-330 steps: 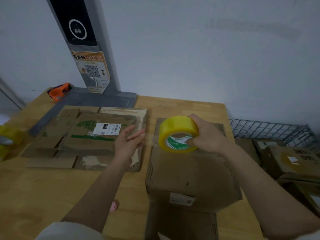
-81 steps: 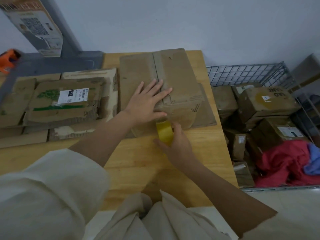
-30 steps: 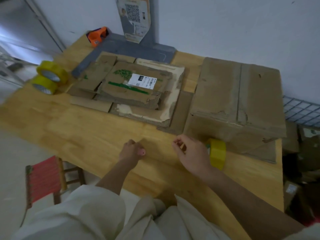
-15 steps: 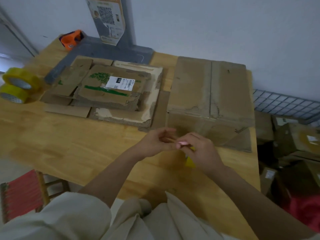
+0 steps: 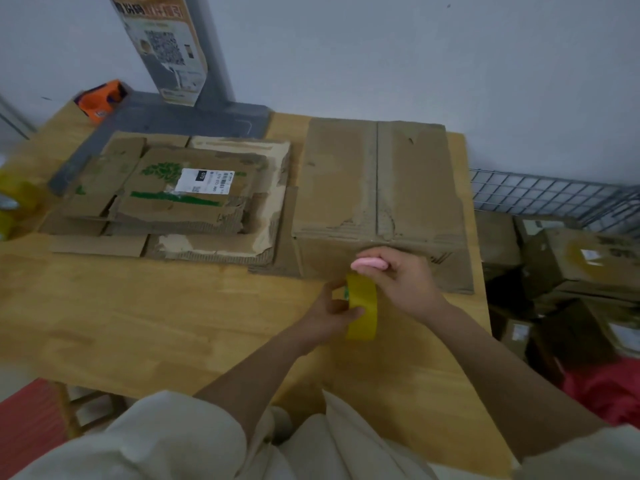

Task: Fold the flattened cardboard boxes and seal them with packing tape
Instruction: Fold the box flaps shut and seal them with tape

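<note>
Yellow tape roll (image 5: 362,308) gripped by left hand (image 5: 329,315) just before the folded cardboard box (image 5: 379,199); right hand (image 5: 398,282) pinches a pink tool (image 5: 369,264). Wire bin (image 5: 554,195) beside box holds parcels (image 5: 585,261).

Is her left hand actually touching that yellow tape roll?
Touching. The head view shows the left hand gripping the tape roll, its thumb lying across the roll's yellow face.

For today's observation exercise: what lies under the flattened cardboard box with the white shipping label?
Under the flattened brown cardboard box with the white label lie more flattened cardboard sheets, their torn edges protruding, on the wooden table. How many sheets are stacked is hidden.
</note>
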